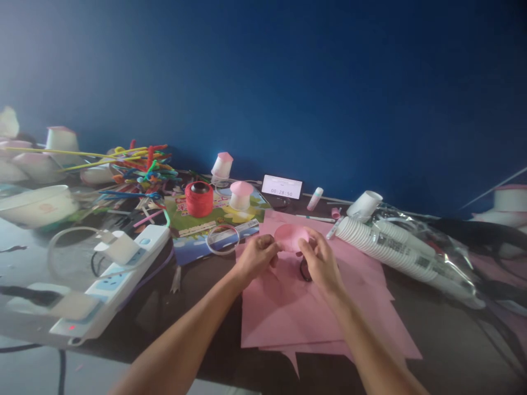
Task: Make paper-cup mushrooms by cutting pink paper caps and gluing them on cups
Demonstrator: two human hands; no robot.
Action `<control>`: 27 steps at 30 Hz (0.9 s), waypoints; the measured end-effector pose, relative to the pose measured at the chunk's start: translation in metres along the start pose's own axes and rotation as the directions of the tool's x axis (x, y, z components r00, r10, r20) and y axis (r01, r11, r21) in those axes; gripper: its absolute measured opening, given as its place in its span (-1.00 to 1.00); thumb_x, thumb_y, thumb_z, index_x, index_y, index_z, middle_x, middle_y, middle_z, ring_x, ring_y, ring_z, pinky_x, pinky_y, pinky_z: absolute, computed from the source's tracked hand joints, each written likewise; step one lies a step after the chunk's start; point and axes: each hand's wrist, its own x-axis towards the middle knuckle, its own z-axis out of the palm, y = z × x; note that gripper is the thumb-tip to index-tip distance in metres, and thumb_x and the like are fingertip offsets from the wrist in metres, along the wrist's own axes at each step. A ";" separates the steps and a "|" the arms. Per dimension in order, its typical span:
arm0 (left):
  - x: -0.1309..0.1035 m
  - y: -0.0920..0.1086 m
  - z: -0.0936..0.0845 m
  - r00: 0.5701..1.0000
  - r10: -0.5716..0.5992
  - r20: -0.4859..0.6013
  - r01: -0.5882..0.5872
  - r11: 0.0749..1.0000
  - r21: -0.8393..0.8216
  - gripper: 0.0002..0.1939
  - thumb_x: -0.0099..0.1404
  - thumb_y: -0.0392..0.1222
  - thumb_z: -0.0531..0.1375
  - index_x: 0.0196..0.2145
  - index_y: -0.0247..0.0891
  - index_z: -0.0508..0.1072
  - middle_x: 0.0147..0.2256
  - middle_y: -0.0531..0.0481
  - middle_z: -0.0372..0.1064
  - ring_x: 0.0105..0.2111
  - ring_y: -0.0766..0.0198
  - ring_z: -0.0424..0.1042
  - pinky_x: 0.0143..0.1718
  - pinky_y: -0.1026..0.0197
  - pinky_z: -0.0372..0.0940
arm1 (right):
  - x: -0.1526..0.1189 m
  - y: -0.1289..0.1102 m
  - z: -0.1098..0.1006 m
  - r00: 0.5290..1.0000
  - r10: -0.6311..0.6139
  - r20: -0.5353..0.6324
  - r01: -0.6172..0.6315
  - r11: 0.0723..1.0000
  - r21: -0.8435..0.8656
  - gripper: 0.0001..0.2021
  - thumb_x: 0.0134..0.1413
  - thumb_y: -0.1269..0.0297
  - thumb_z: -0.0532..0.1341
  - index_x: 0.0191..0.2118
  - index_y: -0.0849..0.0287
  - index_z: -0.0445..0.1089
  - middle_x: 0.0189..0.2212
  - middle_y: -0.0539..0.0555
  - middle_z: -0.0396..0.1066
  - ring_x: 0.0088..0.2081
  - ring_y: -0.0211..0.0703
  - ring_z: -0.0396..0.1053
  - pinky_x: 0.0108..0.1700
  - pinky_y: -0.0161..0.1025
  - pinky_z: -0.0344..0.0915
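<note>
Both of my hands hold a small round pink paper piece (289,237) above the middle of the pink paper sheets (296,318). My left hand (260,257) pinches its left edge with closed fingers. At the right edge, my right hand (320,258) grips it between thumb and fingers. A dark ring-shaped handle (304,270) shows on the sheets beneath my right hand. Beyond the hands stand a white cup with a pink cone top (241,196) and a spool of red thread (198,199), both on a colourful booklet (181,219).
A power strip (119,280) with plugs lies at the left, near a tape roll (223,240) and pipe cleaners (144,164). Stacked paper cups (387,247) lie at the right. A glue stick (315,198) and a lit timer screen (281,187) stand by the blue wall.
</note>
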 end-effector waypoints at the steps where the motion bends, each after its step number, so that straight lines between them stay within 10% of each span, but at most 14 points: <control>1: 0.000 -0.002 0.000 1.000 0.012 -0.001 -0.012 1.000 -0.009 -0.74 0.15 -0.12 0.06 -0.62 -0.28 0.22 -0.72 0.13 0.23 -0.74 0.48 0.09 -0.66 0.38 -0.02 | 0.000 -0.001 0.000 1.000 0.016 0.004 -0.016 0.999 0.032 -0.49 0.02 0.04 0.12 0.04 0.25 0.23 -0.31 0.14 0.42 -0.39 -0.12 0.38 -0.30 -0.16 0.33; 9: 0.001 -0.005 0.000 0.997 0.044 0.060 -0.045 0.999 0.010 -0.74 0.13 -0.09 0.07 -0.61 -0.28 0.26 -0.71 0.12 0.22 -0.69 0.43 0.16 -0.63 0.37 0.01 | -0.001 -0.003 0.000 0.999 -0.050 -0.002 0.050 0.995 0.090 -0.53 -0.03 0.12 0.19 0.02 0.20 0.28 0.00 0.21 0.33 0.03 0.02 0.26 0.01 -0.06 0.22; 20: 0.002 -0.013 0.004 0.990 0.143 -0.005 -0.141 0.981 0.134 -0.79 0.16 -0.09 0.04 -0.52 -0.26 0.28 -0.66 0.14 0.21 -0.64 0.41 0.18 -0.60 0.37 0.03 | -0.001 -0.002 -0.002 0.989 -0.147 -0.019 0.147 0.989 -0.035 -0.79 0.02 0.23 0.12 -0.27 0.17 0.43 -0.27 0.11 0.48 -0.17 -0.04 0.39 -0.09 -0.14 0.27; 27: 0.000 -0.006 0.000 0.987 0.158 -0.034 -0.154 0.984 0.090 -0.78 0.17 -0.10 0.05 -0.54 -0.26 0.24 -0.67 0.15 0.18 -0.65 0.42 0.16 -0.61 0.37 0.03 | -0.003 -0.001 -0.010 0.943 -0.283 0.174 0.222 0.927 0.303 -0.46 0.03 0.08 0.12 0.15 0.10 0.14 0.05 0.15 0.27 0.08 0.01 0.21 0.05 -0.05 0.19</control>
